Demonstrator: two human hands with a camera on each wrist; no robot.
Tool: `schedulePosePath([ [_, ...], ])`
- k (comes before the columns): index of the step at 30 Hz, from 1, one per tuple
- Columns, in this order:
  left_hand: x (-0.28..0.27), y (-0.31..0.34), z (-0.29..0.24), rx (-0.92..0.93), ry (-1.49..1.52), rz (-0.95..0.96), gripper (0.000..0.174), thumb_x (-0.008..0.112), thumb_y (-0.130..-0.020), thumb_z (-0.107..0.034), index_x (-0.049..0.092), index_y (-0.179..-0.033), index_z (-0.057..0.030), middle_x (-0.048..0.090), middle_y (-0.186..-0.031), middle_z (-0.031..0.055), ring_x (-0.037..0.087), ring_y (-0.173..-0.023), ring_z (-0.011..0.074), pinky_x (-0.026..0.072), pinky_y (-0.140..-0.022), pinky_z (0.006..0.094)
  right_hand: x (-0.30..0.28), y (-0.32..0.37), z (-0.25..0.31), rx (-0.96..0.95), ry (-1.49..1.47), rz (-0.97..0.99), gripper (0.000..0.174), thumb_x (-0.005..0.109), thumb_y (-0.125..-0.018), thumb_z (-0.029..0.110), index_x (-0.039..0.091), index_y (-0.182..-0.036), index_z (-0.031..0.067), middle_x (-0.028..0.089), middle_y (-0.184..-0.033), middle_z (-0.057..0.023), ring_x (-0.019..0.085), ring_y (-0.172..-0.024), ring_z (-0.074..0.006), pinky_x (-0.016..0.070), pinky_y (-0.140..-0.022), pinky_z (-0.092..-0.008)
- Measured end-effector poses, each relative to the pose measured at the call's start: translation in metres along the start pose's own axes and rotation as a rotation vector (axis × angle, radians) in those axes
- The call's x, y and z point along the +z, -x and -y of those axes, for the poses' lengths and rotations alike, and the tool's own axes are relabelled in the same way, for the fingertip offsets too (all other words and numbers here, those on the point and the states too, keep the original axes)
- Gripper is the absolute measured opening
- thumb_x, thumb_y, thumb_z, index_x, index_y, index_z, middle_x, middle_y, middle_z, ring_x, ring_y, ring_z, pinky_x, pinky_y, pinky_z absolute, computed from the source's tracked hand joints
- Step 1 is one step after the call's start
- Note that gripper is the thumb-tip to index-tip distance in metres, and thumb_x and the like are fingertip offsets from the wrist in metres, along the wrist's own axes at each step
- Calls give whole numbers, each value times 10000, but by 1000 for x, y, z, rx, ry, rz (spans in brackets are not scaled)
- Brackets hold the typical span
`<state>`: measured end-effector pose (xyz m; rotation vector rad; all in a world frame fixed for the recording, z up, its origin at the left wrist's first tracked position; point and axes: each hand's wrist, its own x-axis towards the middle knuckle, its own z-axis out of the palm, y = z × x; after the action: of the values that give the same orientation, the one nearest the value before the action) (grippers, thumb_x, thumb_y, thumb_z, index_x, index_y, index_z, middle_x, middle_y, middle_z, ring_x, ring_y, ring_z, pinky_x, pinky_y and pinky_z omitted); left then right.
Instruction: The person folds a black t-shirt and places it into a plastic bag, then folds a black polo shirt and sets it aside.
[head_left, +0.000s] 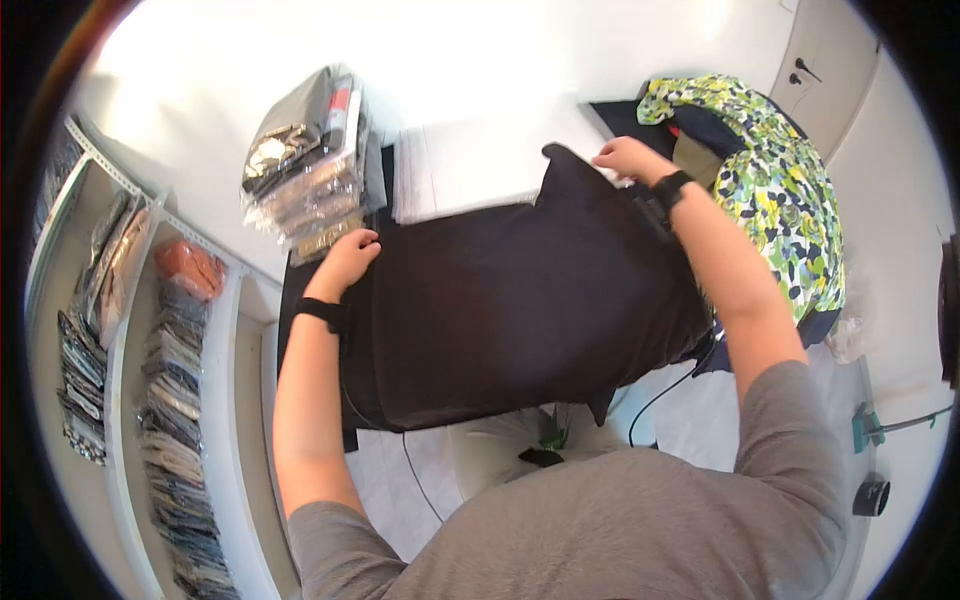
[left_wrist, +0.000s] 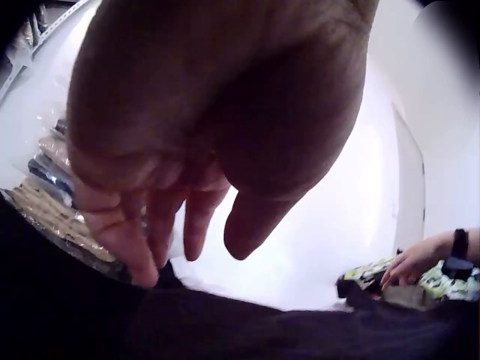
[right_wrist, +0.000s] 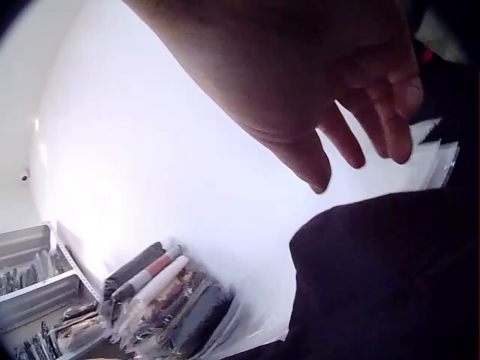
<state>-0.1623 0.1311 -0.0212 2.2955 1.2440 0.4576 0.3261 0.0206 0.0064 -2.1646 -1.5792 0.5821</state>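
Note:
A dark garment (head_left: 500,300) lies spread over the table, one corner of it standing up near the right hand. At its upper left corner is my left hand (head_left: 350,257); in the left wrist view this hand (left_wrist: 187,150) hangs over the dark cloth (left_wrist: 225,326) with fingers loosely bent and thumb apart. My right hand (head_left: 637,160) is beyond the garment's upper right edge. The right wrist view has that hand (right_wrist: 315,90) above the cloth (right_wrist: 382,270), fingers apart and slightly bent, with nothing between thumb and fingers.
Bagged clothes (head_left: 305,165) are stacked at the back left, beside white sheets (head_left: 465,170). A patterned garment (head_left: 775,200) lies at the right. Shelves (head_left: 125,330) with packed clothes stand at the left. A cable (head_left: 660,395) hangs at the table's front.

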Motion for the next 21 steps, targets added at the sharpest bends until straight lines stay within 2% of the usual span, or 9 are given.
schedulePosePath([
  [3, 22, -34, 19, 87, -116, -73, 331, 643, -792, -167, 609, -1080, -7, 643, -1052, 167, 599, -1013, 325, 468, -872, 366, 21, -33, 9, -23, -103, -94, 470, 628, -826, 403, 647, -992, -36, 658, -775, -142, 636, -618, -215, 502, -582, -340],
  [6, 38, -42, 27, -52, -148, -63, 436, 695, -749, -187, 582, -1151, -64, 595, -1176, 150, 541, -1112, 321, 430, -946, 378, 42, -44, 18, -5, 32, -257, 672, 631, -785, 536, 591, -1106, -53, 626, -1071, -244, 596, -1032, -342, 463, -881, -388],
  [7, 41, -40, 23, -98, -156, -64, 484, 714, -729, -187, 569, -1181, -91, 574, -1222, 137, 512, -1152, 317, 412, -973, 379, 46, -46, 21, 19, 30, -279, 706, 626, -786, 550, 571, -1126, -66, 614, -1093, -253, 584, -1057, -356, 459, -896, -396],
  [10, 43, -36, 18, -46, -244, -97, 567, 741, -691, -186, 545, -1220, -130, 573, -1211, 109, 467, -1177, 309, 393, -987, 388, 51, -53, 18, 36, 15, -287, 697, 658, -766, 540, 588, -1105, -65, 625, -1083, -229, 600, -1025, -320, 465, -873, -378],
  [13, 38, -38, 15, -13, -228, -51, 518, 745, -680, -186, 582, -1168, -125, 598, -1124, 87, 458, -1152, 298, 398, -975, 400, 47, -61, 9, 8, -250, -107, 548, 698, -785, 410, 612, -1069, -50, 651, -1028, -174, 625, -928, -264, 483, -807, -365],
  [15, 36, -39, 16, -51, -231, -18, 475, 743, -682, -185, 601, -1129, -112, 602, -1085, 96, 479, -1119, 302, 407, -954, 403, 36, -51, 12, 62, -722, 102, 354, 706, -801, 242, 633, -1020, -26, 664, -961, -121, 626, -834, -214, 491, -744, -359],
  [17, 33, -41, 17, -86, -233, 17, 432, 740, -685, -185, 620, -1091, -99, 606, -1047, 105, 499, -1085, 307, 415, -933, 406, 18, -30, 23, 39, -904, 73, 283, 691, -807, 141, 640, -1021, -36, 674, -952, -113, 633, -825, -212, 487, -760, -337],
  [19, 26, -42, 19, -18, -127, 1, 345, 734, -703, -190, 635, -1009, -65, 618, -977, 111, 557, -971, 280, 433, -878, 369, 4, -19, 23, -109, -1065, 0, 244, 675, -821, 101, 636, -1029, -19, 672, -936, -98, 633, -817, -188, 492, -756, -305],
  [21, 6, -21, -22, -21, 223, -44, 229, 688, -770, -125, 598, -947, -10, 603, -864, 50, 555, -813, 158, 434, -772, 277, -9, -17, 20, -154, -1239, -25, 212, 662, -827, 59, 634, -1022, -16, 669, -924, -91, 632, -808, -173, 496, -745, -283],
])
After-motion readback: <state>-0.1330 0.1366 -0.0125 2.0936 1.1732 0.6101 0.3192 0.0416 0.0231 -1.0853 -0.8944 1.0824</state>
